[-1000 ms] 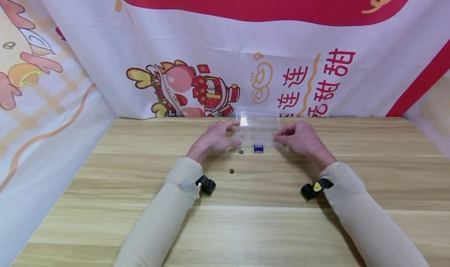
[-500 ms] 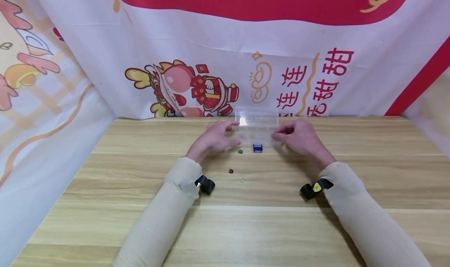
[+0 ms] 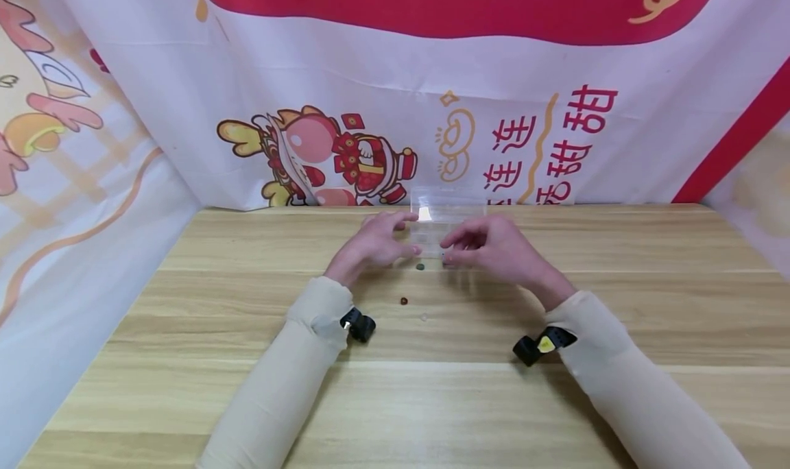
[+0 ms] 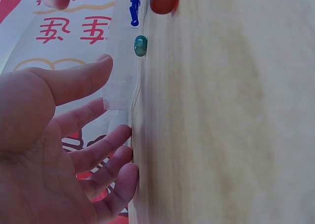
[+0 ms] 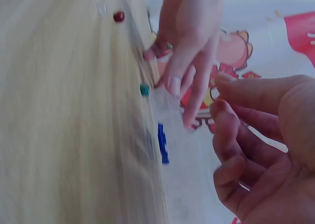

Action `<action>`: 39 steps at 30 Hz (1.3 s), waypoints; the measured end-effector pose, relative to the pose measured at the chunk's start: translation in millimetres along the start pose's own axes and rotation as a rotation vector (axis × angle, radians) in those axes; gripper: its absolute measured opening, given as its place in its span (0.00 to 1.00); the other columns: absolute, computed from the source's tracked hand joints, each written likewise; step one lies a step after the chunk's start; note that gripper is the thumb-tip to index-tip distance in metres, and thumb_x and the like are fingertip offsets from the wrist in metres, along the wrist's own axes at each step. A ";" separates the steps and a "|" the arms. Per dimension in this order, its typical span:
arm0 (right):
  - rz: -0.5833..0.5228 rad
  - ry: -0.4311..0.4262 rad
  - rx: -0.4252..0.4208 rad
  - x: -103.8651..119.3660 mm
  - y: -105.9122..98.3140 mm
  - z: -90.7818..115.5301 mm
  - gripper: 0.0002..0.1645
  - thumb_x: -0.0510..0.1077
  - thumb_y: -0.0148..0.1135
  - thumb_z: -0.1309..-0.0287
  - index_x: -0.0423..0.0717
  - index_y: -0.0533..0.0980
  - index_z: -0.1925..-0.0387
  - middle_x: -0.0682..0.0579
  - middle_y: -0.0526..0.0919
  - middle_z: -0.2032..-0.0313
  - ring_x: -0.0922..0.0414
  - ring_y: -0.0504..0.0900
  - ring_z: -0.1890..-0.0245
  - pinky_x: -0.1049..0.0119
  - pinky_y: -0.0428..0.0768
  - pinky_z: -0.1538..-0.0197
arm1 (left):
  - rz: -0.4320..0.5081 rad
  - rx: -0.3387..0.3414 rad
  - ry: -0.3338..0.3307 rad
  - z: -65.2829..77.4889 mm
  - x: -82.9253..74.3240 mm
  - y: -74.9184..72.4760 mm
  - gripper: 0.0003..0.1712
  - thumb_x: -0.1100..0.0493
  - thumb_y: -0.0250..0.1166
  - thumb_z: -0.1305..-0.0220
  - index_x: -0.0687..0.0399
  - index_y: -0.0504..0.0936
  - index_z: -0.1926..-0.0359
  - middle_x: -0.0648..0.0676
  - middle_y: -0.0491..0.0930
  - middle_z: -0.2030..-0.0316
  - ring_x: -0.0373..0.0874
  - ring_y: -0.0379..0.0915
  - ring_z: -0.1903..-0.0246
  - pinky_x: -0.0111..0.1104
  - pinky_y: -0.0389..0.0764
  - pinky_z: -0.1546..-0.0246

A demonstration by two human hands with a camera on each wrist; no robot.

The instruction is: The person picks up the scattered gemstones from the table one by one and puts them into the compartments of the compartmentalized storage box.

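A clear plastic compartment box (image 3: 431, 230) stands at the back of the table with its transparent lid (image 3: 426, 198) raised. My left hand (image 3: 378, 239) is at its left end, fingers spread and thumb by the front corner. Over the right part of the box hovers my right hand (image 3: 496, 249), fingers loosely bent, with nothing visible between thumb and forefinger. It mostly covers the blue latch (image 5: 163, 144) in the head view. Just in front of the box lies a green bead (image 4: 141, 46). Nearer to me are a red-brown bead (image 3: 404, 301) and a clear bead (image 3: 423, 317).
The wood-grain table (image 3: 420, 414) meets a printed cloth backdrop (image 3: 370, 64) right behind the box. Another cloth wall (image 3: 92, 249) borders the left side. Both wrists wear black camera straps (image 3: 358, 323).
My right hand has moved left from the right end of the box to over the blue latch, its fingers loosening. The left hand holds its place, and the beads have not moved.
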State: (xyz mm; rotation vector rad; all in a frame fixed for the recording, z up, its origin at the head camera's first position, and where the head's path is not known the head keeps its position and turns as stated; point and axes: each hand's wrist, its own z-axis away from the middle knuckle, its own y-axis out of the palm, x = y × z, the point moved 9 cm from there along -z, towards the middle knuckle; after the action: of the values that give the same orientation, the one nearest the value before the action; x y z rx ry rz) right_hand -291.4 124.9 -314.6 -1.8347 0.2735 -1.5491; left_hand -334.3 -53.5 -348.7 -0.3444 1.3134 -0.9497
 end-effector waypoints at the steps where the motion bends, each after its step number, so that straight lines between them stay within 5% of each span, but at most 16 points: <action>1: -0.011 -0.010 0.024 2.5 4.8 0.4 0.13 0.44 0.76 0.38 0.47 0.89 0.52 0.50 0.89 0.60 0.53 0.81 0.61 0.66 0.81 0.58 | -0.004 -0.001 0.004 0.3 0.1 -0.3 0.40 0.48 0.71 0.29 0.33 0.66 0.20 0.53 0.67 0.21 0.57 0.52 0.21 0.60 0.60 0.21; 9: -0.115 -0.061 0.261 10.4 43.7 4.0 0.14 0.36 0.76 0.40 0.43 0.88 0.52 0.49 0.91 0.63 0.53 0.86 0.63 0.67 0.85 0.62 | -0.018 -0.006 0.029 0.9 0.0 -0.7 0.40 0.49 0.71 0.29 0.34 0.66 0.20 0.55 0.68 0.22 0.57 0.54 0.22 0.60 0.61 0.22; 16: -0.075 -0.041 0.397 8.6 67.8 10.3 0.13 0.38 0.80 0.44 0.50 0.90 0.56 0.54 0.91 0.63 0.56 0.86 0.64 0.67 0.86 0.59 | -0.016 -0.007 0.019 1.5 0.2 -0.2 0.40 0.49 0.70 0.29 0.34 0.66 0.21 0.55 0.68 0.22 0.57 0.54 0.22 0.60 0.62 0.23; 39: 0.039 -0.088 0.458 13.4 81.6 14.7 0.05 0.41 0.80 0.43 0.55 0.91 0.65 0.57 0.89 0.67 0.60 0.82 0.67 0.70 0.81 0.63 | -0.003 -0.008 0.016 1.3 -1.8 0.2 0.39 0.49 0.70 0.28 0.34 0.66 0.20 0.54 0.68 0.22 0.57 0.53 0.22 0.59 0.62 0.22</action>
State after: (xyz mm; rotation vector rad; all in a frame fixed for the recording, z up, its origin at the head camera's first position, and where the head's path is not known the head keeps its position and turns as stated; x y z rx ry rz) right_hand -251.9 63.5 -356.1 -1.5187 -0.0835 -1.3631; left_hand -333.1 -52.5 -347.3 -0.3456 1.3320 -0.9523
